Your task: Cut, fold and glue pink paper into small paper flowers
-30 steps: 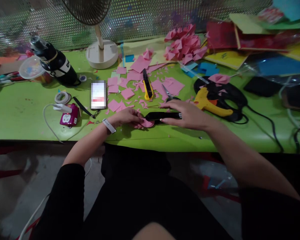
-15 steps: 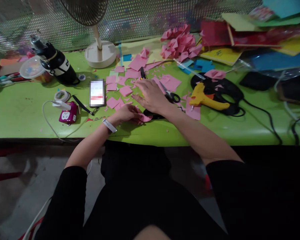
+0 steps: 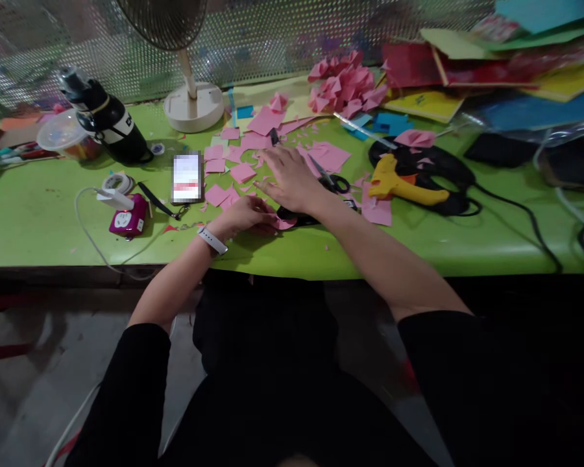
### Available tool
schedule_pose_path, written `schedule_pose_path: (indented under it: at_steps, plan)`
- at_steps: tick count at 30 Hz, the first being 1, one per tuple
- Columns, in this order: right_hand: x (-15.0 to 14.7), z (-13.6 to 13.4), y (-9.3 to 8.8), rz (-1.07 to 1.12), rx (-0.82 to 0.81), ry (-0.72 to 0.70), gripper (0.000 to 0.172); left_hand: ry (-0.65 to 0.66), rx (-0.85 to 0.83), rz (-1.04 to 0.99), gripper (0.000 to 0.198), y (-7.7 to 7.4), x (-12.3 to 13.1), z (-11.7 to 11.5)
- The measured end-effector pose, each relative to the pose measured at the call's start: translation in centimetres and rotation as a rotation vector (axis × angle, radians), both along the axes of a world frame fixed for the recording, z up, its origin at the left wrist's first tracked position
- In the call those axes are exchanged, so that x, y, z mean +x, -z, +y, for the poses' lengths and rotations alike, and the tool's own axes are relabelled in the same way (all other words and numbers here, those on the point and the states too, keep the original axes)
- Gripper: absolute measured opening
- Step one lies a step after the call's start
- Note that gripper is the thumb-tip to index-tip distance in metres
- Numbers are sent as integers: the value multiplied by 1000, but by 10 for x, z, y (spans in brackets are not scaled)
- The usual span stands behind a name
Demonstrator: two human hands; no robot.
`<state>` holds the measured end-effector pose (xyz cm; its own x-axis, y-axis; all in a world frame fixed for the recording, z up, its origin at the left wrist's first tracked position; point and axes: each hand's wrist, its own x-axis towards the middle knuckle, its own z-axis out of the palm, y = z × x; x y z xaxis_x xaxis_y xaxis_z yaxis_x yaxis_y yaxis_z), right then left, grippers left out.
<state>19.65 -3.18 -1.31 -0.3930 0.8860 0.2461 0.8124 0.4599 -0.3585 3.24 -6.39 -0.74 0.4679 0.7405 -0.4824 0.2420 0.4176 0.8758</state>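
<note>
Standing toward the back left corner of the green bench (image 3: 253, 259), a black bottle (image 3: 121, 133) is followed by a phone (image 3: 185, 178). Near the front edge, a pink paper piece (image 3: 285, 224) is pinched by the left hand (image 3: 246, 217), beside a black stapler (image 3: 299, 218). The stapler is partly covered by the right hand (image 3: 292, 178), spread flat; pressure cannot be judged. Rightward, scissors (image 3: 340, 184) and a yellow glue gun (image 3: 403, 187) are seen.

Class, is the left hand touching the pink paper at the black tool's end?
Touching: in the head view, the left hand grips the edge of the pink paper.
</note>
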Motion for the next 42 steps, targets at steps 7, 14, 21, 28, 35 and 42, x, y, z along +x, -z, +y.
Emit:
schedule_pose_path:
  at_steps: [7,14,21,28,35,42]
  plan:
    - [-1,1,3,7,-11,-11,68,-11,2,19,22,-1,-1,0]
    - [5,10,5,88,15,-36,70,2,24,29,22,1,-1,1]
    - [7,6,1,174,78,1,66,-2,23,-7,24,5,-2,0]
    - [8,-1,-6,182,94,-5,64,5,27,-19,26,9,-4,1]
    - [8,-3,-6,156,64,-42,67,-9,52,1,22,8,-3,0]
    - [8,-5,-8,194,67,-41,66,13,39,-11,22,7,-4,1]
